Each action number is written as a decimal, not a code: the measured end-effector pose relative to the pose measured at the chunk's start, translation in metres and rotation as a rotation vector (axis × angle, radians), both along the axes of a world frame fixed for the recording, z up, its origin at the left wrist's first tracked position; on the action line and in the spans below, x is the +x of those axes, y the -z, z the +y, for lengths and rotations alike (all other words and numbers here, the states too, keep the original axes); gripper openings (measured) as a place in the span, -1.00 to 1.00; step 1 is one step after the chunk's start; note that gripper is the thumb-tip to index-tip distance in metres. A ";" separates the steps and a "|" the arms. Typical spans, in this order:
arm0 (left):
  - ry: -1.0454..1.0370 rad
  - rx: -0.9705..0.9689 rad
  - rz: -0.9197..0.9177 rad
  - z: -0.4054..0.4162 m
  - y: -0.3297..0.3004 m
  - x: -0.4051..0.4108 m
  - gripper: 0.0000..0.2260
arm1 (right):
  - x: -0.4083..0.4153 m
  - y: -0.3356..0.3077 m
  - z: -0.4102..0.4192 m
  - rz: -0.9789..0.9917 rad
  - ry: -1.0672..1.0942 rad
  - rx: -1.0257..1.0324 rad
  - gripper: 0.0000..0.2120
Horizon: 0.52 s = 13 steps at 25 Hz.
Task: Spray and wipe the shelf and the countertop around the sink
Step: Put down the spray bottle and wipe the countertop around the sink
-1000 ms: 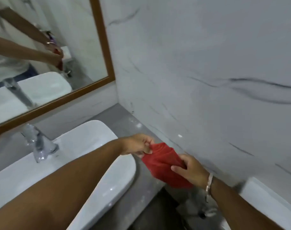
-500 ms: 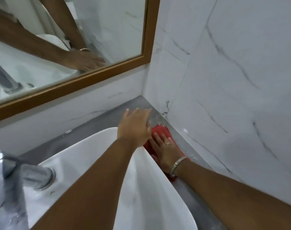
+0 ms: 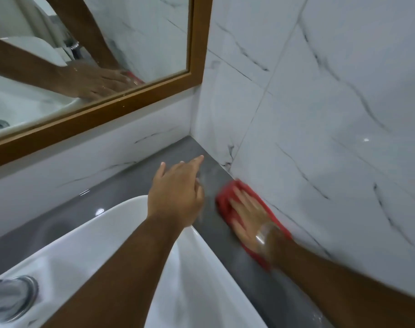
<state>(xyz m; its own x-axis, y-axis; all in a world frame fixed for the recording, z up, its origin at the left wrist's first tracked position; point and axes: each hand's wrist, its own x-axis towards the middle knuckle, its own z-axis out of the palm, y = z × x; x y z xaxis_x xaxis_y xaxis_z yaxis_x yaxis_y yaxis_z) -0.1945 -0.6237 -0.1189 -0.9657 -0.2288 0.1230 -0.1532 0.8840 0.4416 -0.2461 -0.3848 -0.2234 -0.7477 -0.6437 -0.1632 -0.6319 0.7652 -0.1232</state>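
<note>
A red cloth (image 3: 226,197) lies flat on the narrow grey countertop (image 3: 216,230) between the white sink (image 3: 121,235) and the marble side wall. My right hand (image 3: 248,214) presses flat on the cloth with fingers spread, a bangle on its wrist. Hovering over the sink's far right corner, my left hand (image 3: 175,192) holds nothing and points its fingers toward the back corner of the counter. No spray bottle is in view.
A chrome tap (image 3: 10,297) stands at the lower left on the sink rim. A wood-framed mirror (image 3: 194,74) hangs above the back ledge. White marble tiles (image 3: 320,114) close off the right side, touching the cloth's edge.
My right hand has stayed flat on the cloth and slid it along the counter by the wall. My left hand has moved off the cloth, and the view has come closer to the back corner.
</note>
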 end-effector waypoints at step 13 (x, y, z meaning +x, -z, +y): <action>0.047 -0.064 -0.040 0.000 0.004 -0.003 -0.60 | -0.082 0.002 -0.147 -0.009 0.021 -0.066 -0.38</action>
